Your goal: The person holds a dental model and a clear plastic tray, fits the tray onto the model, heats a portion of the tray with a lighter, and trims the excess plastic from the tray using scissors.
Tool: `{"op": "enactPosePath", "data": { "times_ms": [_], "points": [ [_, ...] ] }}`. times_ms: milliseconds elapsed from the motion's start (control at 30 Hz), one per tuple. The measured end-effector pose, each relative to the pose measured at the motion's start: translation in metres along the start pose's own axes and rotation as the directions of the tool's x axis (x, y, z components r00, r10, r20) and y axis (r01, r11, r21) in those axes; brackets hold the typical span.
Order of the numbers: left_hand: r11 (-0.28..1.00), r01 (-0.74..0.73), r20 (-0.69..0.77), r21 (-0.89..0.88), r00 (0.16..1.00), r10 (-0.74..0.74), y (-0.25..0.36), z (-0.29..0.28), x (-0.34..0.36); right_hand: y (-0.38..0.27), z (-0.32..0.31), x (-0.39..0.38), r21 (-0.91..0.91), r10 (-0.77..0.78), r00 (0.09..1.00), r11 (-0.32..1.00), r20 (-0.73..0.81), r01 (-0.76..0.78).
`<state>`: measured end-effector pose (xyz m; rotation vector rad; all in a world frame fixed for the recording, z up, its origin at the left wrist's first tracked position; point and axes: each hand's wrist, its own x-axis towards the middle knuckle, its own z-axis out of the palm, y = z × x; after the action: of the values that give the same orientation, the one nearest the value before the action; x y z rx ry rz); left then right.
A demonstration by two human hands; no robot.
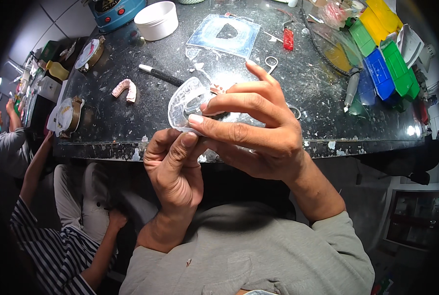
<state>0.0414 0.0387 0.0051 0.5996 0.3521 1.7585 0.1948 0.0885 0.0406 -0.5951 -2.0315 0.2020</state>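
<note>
Between my two hands is a clear moulded plastic dental tray (pixel 186 98), held up over the bench's near edge. My left hand (pixel 172 169) pinches its lower rim between thumb and fingers. On the tray's near right side, my right hand (pixel 259 125) presses with the tips of its thumb and fingers, while its little finger stands raised. Behind the tray lies a black-handled tool with a white end (pixel 160 74). A metal loop handle (pixel 271 63), like that of scissors, shows beyond my right hand. A pinkish horseshoe-shaped dental model (pixel 125 91) rests to the left.
On the speckled black bench (pixel 131 123) are a cut clear plastic sheet (pixel 200 39), a white tub (pixel 156 22), a blue machine (pixel 113 14) and a red-handled tool (pixel 288 39). A corded handpiece (pixel 351 91) and coloured bins (pixel 379 73) stand right. A person in stripes (pixel 64 255) sits at left.
</note>
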Motion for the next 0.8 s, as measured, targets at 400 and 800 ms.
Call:
{"op": "enactPosePath", "data": {
  "times_ms": [400, 800],
  "points": [
    [0.997, 0.081, 0.012, 0.007, 0.997, -0.081, 0.004, -0.004, 0.005, 0.001, -0.003, 0.005, -0.128, -0.057, 0.996, 0.99, 0.069, 0.065],
    [0.998, 0.068, 0.114, 0.016, 0.991, -0.069, 0.006, -0.009, 0.01, -0.009, 0.003, -0.003, 0.17, 0.115, 0.993, 0.979, -0.014, -0.111]
  ]
}}
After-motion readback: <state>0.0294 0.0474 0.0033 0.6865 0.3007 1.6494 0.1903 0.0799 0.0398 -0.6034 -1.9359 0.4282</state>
